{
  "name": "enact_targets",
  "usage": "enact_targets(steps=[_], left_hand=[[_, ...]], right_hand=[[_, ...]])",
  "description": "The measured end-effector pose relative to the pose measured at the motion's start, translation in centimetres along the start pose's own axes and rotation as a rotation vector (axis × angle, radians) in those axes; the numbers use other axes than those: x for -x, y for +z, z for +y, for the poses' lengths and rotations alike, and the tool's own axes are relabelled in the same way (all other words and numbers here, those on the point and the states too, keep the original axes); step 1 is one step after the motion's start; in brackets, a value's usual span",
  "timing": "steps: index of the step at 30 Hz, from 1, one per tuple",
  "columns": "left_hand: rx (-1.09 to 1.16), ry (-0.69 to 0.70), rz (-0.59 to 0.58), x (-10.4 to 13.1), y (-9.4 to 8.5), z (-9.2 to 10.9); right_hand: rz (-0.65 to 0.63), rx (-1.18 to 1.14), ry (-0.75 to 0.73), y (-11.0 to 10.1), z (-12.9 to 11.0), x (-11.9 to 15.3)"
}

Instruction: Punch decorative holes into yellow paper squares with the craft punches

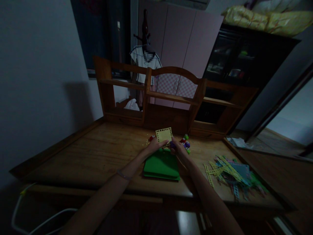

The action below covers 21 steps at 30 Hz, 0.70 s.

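1. Paper square, pale yellow and rimmed with small holes, is pinched above the wooden table by the left hand, thumb over its lower edge.
2. The right hand closes around a small dark-purple object at the paper's lower right edge.
3. Bright-green stacked sheets lie below the hands.
4. Rounded red, green and purple pieces with white eyes sit beside the right hand.
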<state>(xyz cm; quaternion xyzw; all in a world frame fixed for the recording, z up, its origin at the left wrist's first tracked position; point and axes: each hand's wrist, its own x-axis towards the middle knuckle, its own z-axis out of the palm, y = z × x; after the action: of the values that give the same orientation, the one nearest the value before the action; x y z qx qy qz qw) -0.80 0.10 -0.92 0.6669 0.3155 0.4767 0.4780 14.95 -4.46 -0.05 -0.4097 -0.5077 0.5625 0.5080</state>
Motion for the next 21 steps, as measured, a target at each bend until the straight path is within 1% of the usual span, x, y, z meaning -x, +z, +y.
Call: enact_targets(steps=[3,9,14,21], left_hand=[[0.019,-0.001,0.005,0.1,0.1,0.4],[0.013,0.000,0.000,0.2,0.1,0.8],[-0.007,-0.001,-0.002,0.3,0.2,1.3],[-0.018,0.007,0.007,0.2,0.2,0.7]], right_hand=[[-0.071,-0.048,0.011,-0.2,0.2,-0.2],[-0.063,-0.014,-0.010,-0.8,1.0,-0.6],[-0.064,0.004,-0.011,-0.7,0.6,-0.4],[-0.059,0.024,-0.013,-0.4,0.1,-0.2]])
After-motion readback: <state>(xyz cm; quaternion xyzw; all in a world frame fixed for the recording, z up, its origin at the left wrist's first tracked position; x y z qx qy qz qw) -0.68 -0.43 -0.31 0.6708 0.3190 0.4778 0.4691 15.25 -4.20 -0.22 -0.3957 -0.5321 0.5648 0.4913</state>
